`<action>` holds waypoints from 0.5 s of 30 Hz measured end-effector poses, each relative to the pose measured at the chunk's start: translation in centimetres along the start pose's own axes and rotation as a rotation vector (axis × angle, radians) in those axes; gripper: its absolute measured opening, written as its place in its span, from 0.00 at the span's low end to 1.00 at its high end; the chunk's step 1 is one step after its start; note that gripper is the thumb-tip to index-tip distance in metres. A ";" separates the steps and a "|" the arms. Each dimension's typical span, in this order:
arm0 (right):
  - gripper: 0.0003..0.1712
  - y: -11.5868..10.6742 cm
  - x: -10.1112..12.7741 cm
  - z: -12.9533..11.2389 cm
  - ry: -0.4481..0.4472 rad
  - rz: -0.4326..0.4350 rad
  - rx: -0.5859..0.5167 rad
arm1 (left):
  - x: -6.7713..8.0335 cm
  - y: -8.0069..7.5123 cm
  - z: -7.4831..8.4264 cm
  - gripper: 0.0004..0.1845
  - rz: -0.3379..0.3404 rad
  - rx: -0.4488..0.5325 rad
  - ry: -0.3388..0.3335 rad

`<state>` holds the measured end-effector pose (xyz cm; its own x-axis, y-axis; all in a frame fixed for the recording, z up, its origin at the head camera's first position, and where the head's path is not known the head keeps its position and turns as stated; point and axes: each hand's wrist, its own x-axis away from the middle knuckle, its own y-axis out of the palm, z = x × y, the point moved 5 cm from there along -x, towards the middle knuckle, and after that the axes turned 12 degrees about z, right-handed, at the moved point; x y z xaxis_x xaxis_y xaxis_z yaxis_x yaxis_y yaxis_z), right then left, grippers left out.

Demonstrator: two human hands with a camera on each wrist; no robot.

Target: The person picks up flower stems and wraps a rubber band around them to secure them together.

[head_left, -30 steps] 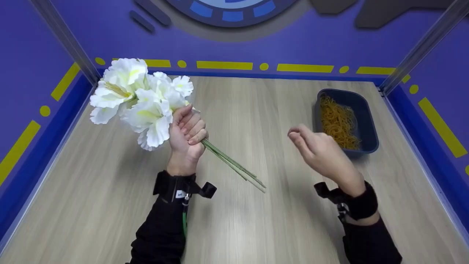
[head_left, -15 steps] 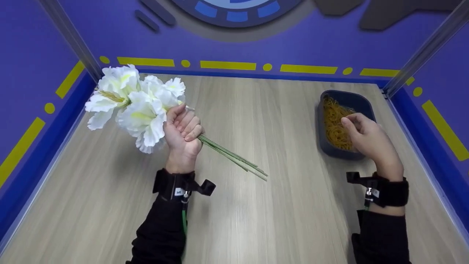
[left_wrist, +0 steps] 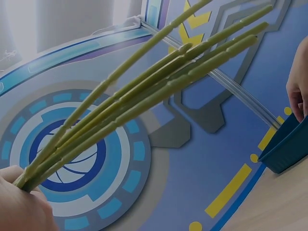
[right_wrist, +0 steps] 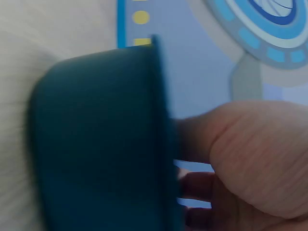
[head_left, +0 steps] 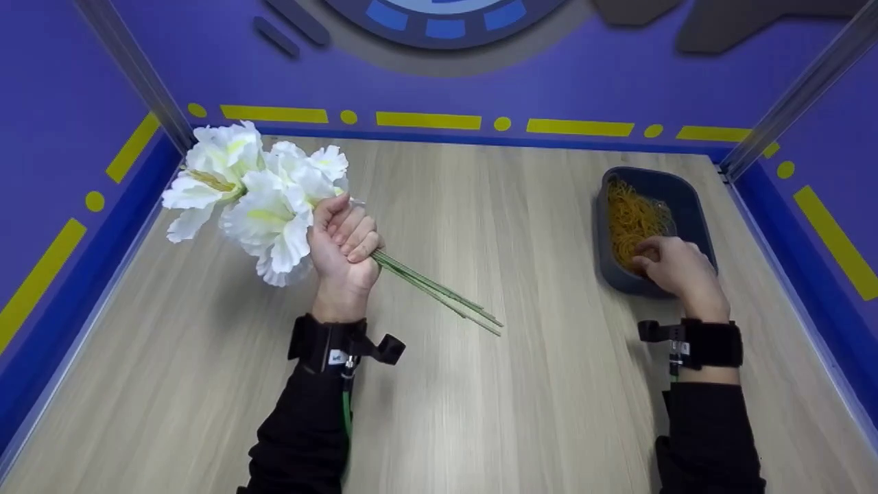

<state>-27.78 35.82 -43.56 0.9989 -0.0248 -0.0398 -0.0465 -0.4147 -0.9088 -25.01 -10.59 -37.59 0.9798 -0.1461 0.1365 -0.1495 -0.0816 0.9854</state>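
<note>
My left hand (head_left: 348,239) grips a bunch of white artificial flowers (head_left: 254,192) around the top of their green stems (head_left: 439,298), holding them tilted above the table with the blooms to the far left. In the left wrist view the stems (left_wrist: 144,91) fan out from my left hand (left_wrist: 19,207). My right hand (head_left: 651,259) reaches down into a dark blue bin (head_left: 694,199) of yellow rubber bands (head_left: 631,216). Its fingertips are among the bands and hidden. The right wrist view shows the bin wall (right_wrist: 96,139) close beside my right hand (right_wrist: 250,159).
The wooden table (head_left: 480,398) is walled by purple panels with yellow markings on three sides. The bin stands near the right wall, at the back right.
My right hand moved from mid-table to the right and down into the bin of rubber bands. The left hand and its flowers have barely shifted.
</note>
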 end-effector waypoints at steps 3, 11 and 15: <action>0.24 0.6 -0.2 0.5 0.005 -0.026 -0.020 | 0.0 0.0 0.0 0.22 0.001 0.003 -0.002; 0.25 0.9 -0.4 1.2 0.076 -0.047 -0.057 | -0.1 0.0 0.0 0.22 0.000 0.017 -0.013; 0.21 0.9 -0.4 1.1 0.075 -0.033 -0.046 | -0.1 -0.1 0.1 0.22 0.001 0.014 -0.014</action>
<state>-28.18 36.48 -44.88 0.9967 -0.0776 0.0221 -0.0160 -0.4577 -0.8889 -25.14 -10.64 -37.76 0.9777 -0.1602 0.1360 -0.1524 -0.0950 0.9837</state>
